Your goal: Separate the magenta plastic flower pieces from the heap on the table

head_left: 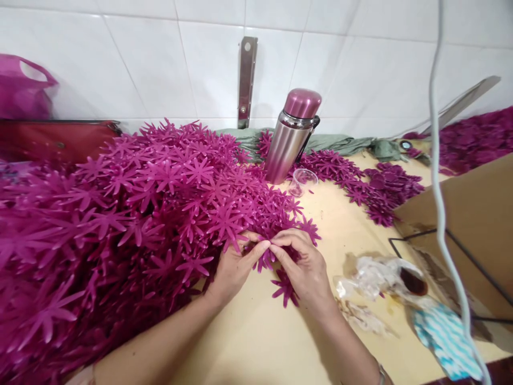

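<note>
My left hand (pixel 236 267) is closed in a pinch, its thumb and fingertips meeting those of my right hand (pixel 306 267), which is pinched too. Between them is a magenta artificial flower piece (pixel 263 261) with narrow petals; its centre is hidden by my fingers. Another star-shaped flower piece (pixel 285 289) shows just under my right hand, on the table. A large heap of the same magenta flower pieces (pixel 152 203) fills the left side, reaching up to my left hand.
Behind stands a steel-and-pink thermos (pixel 286 139) beside a clear plastic cup (pixel 305 177). More magenta pieces (pixel 390 187) lie back right. Crumpled plastic (pixel 371 275), a striped cloth (pixel 444 337) and a cardboard box (pixel 476 224) are at right. A white cable (pixel 436 187) hangs in front.
</note>
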Demonstrator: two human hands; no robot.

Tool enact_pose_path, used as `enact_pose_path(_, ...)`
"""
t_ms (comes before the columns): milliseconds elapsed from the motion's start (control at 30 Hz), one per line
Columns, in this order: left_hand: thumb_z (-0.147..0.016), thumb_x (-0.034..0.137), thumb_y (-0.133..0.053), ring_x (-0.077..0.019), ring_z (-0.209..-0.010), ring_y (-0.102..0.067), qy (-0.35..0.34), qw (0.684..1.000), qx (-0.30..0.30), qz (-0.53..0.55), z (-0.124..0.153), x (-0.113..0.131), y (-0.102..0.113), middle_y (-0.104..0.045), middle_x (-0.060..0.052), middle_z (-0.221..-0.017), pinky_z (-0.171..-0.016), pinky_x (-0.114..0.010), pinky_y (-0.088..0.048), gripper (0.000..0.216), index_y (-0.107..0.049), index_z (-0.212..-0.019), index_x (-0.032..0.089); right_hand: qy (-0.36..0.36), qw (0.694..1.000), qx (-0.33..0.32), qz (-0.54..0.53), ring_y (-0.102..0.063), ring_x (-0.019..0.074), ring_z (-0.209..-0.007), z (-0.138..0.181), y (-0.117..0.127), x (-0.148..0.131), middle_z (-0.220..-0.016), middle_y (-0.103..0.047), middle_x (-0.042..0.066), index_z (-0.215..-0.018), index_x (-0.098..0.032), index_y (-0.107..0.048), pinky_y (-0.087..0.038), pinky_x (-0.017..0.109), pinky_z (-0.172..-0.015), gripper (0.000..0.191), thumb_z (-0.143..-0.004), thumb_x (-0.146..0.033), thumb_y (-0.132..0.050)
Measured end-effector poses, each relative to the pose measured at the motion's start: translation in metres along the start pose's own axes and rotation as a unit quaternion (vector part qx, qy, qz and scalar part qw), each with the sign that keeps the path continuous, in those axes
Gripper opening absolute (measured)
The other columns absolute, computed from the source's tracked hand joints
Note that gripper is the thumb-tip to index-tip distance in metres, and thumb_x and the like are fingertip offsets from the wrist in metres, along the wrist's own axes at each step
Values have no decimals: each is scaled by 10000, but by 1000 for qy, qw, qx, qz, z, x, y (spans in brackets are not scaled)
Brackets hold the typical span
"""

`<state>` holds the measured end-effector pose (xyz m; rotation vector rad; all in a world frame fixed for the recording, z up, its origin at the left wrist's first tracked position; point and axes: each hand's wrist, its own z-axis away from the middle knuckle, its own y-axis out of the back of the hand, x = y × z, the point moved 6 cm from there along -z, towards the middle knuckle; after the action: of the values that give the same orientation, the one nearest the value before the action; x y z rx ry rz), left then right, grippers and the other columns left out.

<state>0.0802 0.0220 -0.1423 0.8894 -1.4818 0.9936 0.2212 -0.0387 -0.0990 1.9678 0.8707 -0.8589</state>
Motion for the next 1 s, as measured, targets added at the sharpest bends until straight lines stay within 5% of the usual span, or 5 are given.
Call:
enact_pose_path(133, -858, 355, -733, -159, -864, -635, 2, 1000, 4, 16, -1, 0, -1, -678, -16, -873, -856, -291, -514, 186, -673, -880, 180, -58, 996, -26, -61, -666, 222, -961, 0, -1, 7, -961, -708, 41, -868, -249, -728, -508, 409, -900, 110, -946, -294, -665)
enact_pose_path(667, -898, 363, -687, -147, -772, -619, -14, 998, -38, -45, 0, 1, -3, -697, -27, -889, -717, -269, -506, 189, -706, -980, 194, -27, 999, 19, -12, -655, 207, -929, 1, 5, -3, -932, -682, 35, -844, -242, -688, -513, 379, -888, 69, -909, -220, -682)
enact_pose_path(767, -916, 362, -665, -129, -715, -586, -10, 999, -34, -38, 0, 4, -3, -672, -18, -859, -662, -256, -485, 184, -696, -979, 192, -60, 997, 34, -43, -648, 211, -1011, 1, 3, 5, -1095, -661, 62, -884, -232, -672, -520, 379, -922, 45, -870, -226, -714)
enact_pose_path(900, -915, 335, -668, -147, -796, -632, -12, 999, -38, -36, 1, 5, -4, -695, -28, -888, -738, -268, -515, 155, -704, -964, 192, -121, 987, 18, -102, -641, 225, -1110, 2, 1, 20, -1304, -620, 96, -1157, -247, -653, -532, 406, -960, 349, -832, -301, -768)
enact_pose_path(1000, -900, 333, -689, -171, -871, -662, -24, 999, -16, -40, 1, 4, -3, -710, -37, -906, -811, -289, -534, 148, -701, -943, 192, -108, 990, -9, -87, -625, 240, -1187, 1, 1, 16, -1263, -668, 80, -974, -242, -726, -473, 439, -1063, 121, -866, -294, -738)
